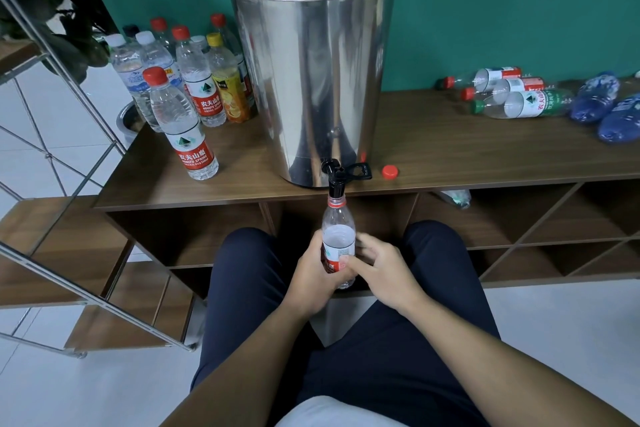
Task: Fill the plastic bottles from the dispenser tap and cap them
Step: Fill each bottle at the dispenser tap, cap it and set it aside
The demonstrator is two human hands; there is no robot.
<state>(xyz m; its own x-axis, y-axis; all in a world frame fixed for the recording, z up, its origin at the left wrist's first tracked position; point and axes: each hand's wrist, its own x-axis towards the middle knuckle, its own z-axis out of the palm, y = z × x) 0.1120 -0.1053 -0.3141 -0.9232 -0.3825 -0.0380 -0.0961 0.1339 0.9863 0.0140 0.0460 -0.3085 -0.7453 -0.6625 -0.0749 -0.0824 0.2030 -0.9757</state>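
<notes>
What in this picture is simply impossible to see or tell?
Head view only:
- Dispenser: its top is cut off by the frame's upper edge.
- Held bottle: its lower part is hidden by the left hand and right hand.
- Tap: any flowing water is too fine to see.
- Blue items, far right: blurred.

Soft even indoor light, mild glare (wide-angle edge bowing)
</notes>
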